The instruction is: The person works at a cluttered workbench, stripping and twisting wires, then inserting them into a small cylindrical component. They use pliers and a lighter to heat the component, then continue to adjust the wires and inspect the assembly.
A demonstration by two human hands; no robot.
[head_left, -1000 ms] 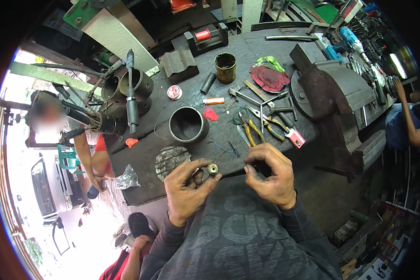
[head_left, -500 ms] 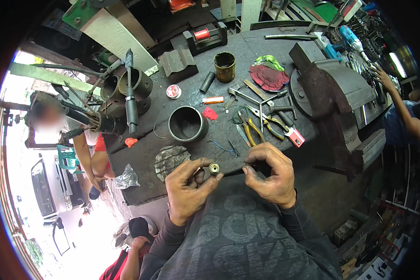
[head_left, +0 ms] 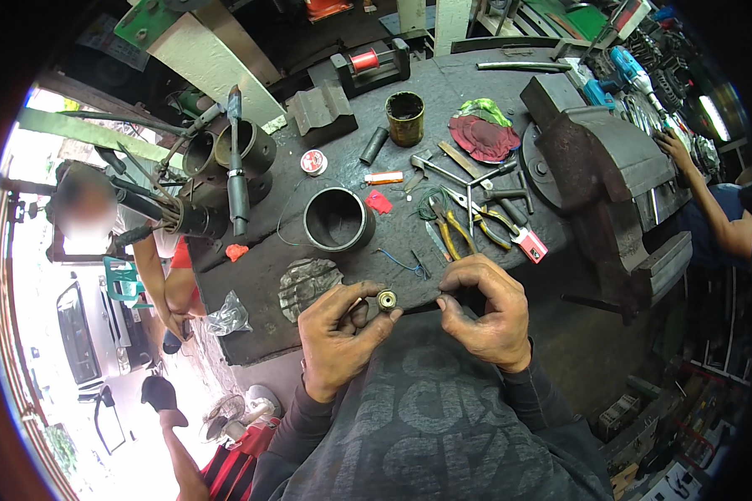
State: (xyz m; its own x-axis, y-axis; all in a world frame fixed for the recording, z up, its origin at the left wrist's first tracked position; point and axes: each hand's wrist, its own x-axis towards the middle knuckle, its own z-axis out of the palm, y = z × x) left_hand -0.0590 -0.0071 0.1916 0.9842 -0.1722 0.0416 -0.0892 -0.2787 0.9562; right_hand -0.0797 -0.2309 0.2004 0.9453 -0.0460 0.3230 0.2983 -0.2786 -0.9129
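My left hand [head_left: 338,338] pinches a small round brass-coloured fitting [head_left: 386,300] with a hole in its end, between thumb and fingertips. My right hand [head_left: 489,309] is a short way to its right, fingers curled and thumb close to the forefinger; whatever may be between the fingertips is too small to make out. Both hands are at the near edge of the dark workbench [head_left: 259,292]. Just beyond them lie a thin blue wire [head_left: 399,261], yellow-handled pliers [head_left: 457,235] and a crumpled dark rag [head_left: 307,284].
A large metal cylinder [head_left: 338,219] stands mid-bench, near a tin can [head_left: 404,121] and a red-and-white round tin [head_left: 313,162]. A big vise [head_left: 597,159] fills the right side. A co-worker's arm [head_left: 702,188] reaches in there; people are also at the left.
Both my hands keep nearly the same pose, the fitting still in the left. At lower left, a person in red has shifted left. The right-hand co-worker's hand has moved slightly left.
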